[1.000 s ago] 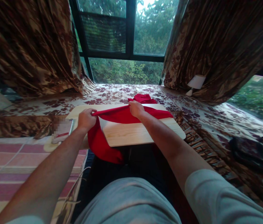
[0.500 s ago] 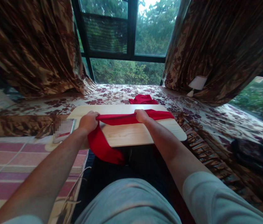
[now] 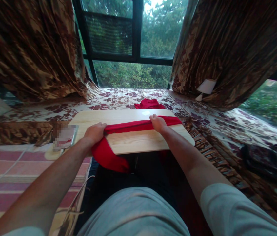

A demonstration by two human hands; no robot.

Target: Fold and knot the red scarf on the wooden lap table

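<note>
Right hand (image 3: 158, 124) has moved outward along the cloth (image 3: 128, 127), now straighter across the board (image 3: 128, 143); its fingers and left hand's (image 3: 96, 132) pinch the cloth.

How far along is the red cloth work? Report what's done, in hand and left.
Looks done: the long red cloth strip lies as a narrow band across the pale wooden board. In hand: left hand and right hand hold it at two spots. Left to do, seemingly: its near end, hanging past the board's edge, and perhaps the crumpled red cloth beyond, which neither hand touches.
</note>
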